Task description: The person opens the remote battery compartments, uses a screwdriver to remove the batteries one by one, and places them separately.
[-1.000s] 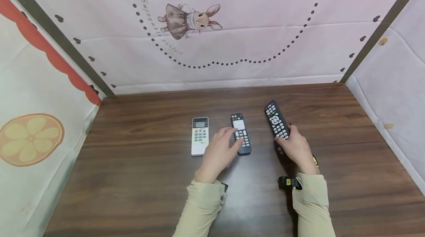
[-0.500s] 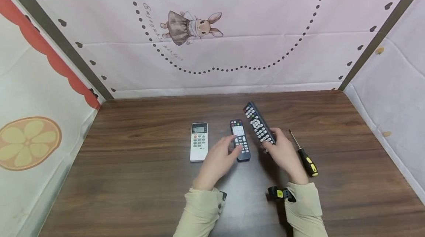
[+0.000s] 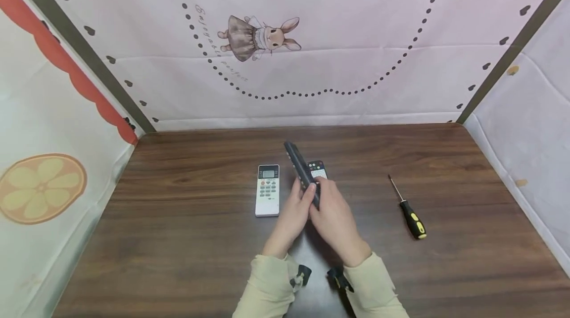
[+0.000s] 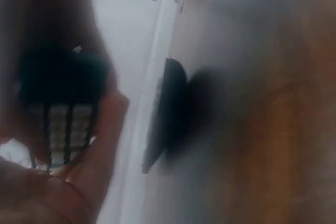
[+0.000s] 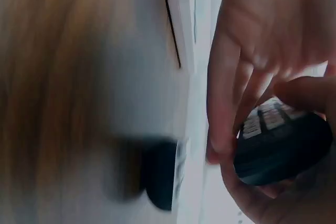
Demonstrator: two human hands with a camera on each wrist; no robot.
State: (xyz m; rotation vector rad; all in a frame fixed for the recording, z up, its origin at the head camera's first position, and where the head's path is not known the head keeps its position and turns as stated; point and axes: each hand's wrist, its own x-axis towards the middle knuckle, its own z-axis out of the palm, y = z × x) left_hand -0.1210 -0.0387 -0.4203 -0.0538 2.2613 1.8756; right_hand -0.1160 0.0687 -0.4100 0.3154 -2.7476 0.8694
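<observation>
Both hands hold a long black remote control (image 3: 297, 160) over the middle of the table, tilted with its edge toward the head camera. My left hand (image 3: 289, 214) grips its near end from the left, and my right hand (image 3: 335, 216) holds the same end from the right. White buttons show on the held remote (image 4: 65, 93) in the left wrist view, which is blurred. A smaller black remote (image 3: 318, 168) lies on the table behind the right hand, its lower part hidden. Left of the hands, a white remote (image 3: 267, 192) with a small display lies face up.
A screwdriver (image 3: 411, 216) with a black and yellow handle lies on the wooden table (image 3: 187, 239) to the right, tip pointing away. Printed cloth walls (image 3: 356, 26) stand at the back and both sides.
The right hand has carried the long black remote leftward from the table's right side to the left hand, which now grips it too. The screwdriver has come into full view.
</observation>
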